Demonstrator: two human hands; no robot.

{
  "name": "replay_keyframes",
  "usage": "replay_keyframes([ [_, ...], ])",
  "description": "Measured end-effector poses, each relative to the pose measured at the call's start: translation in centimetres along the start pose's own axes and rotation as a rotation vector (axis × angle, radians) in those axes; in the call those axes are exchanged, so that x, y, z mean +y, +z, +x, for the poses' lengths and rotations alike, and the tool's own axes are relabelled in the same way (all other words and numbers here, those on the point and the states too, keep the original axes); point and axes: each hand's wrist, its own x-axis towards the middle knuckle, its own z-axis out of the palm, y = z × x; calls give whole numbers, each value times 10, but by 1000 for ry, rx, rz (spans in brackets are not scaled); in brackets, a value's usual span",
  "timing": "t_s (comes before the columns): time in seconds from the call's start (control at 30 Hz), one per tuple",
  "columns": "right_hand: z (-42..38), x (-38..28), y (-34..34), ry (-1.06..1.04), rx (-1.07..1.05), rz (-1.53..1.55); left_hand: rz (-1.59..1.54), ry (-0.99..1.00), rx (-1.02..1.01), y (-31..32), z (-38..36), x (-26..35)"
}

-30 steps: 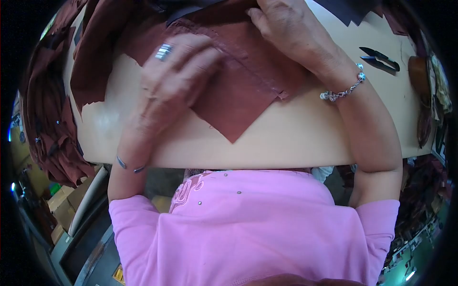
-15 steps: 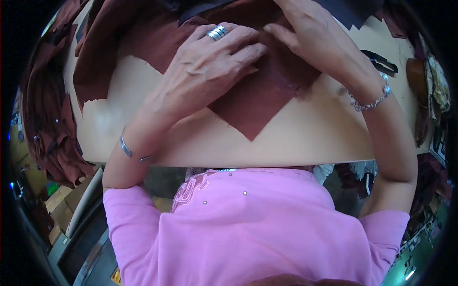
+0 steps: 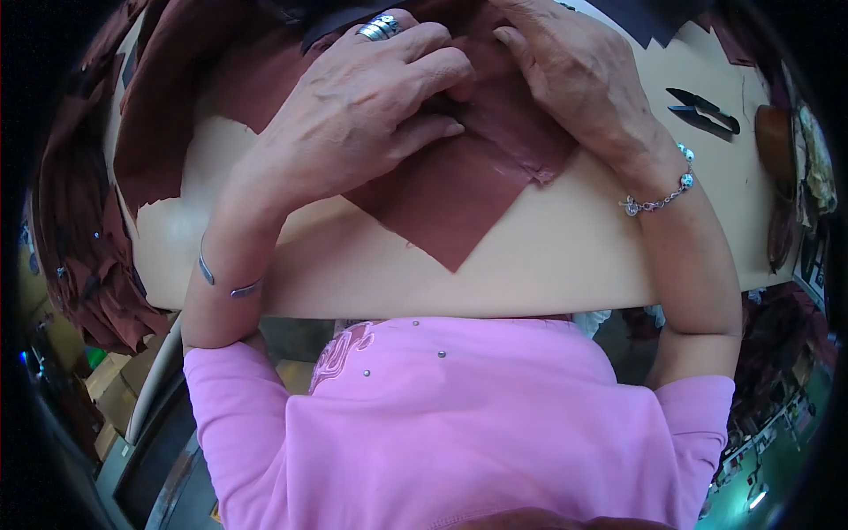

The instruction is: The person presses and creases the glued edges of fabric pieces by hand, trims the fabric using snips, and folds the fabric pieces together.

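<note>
Reddish-brown fabric (image 3: 459, 208) lies on the pale table, one pointed corner towards me and a fold along its right part. My left hand (image 3: 371, 97), with a banded ring, rests over it with fingers curled inward; whatever lies between the fingertips is hidden. Over the fabric's right side is my right hand (image 3: 574, 79), its thumb apart from fingers that run past the top edge, so their grip cannot be seen. Dark navy fabric (image 3: 649, 19) lies beyond my hands.
Black thread snips (image 3: 704, 115) lie on the table (image 3: 565, 265) to the right. A brown round object (image 3: 775, 146) stands at the right edge. More brown cloth (image 3: 159, 132) lies at the left, with a large pile (image 3: 84, 256) hanging beside the table.
Both hands and the fabric sit slightly further left in view. My left hand's fingers have curled more, and the fold at the fabric's right shows more. The snips now show fully.
</note>
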Motion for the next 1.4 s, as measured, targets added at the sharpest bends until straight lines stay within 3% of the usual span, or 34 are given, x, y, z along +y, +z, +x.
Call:
replay_keyframes([
  [0.13,1,-1,-4,9,-31,-40,196,-23,65,13,-3,3],
  [0.33,1,-2,-3,-1,-33,-95,67,-51,-84,-3,2,2],
  [0.43,1,-2,-2,16,-25,-97,9,-93,-52,-3,-1,6],
  [0.57,0,-1,-2,5,-8,-61,-38,-9,42,5,-2,-3],
  [0.73,2,-3,-4,6,-18,-59,76,-9,-70,-4,2,0],
  [1.4,0,2,1,-22,22,-36,1,-60,-15,0,-2,3],
])
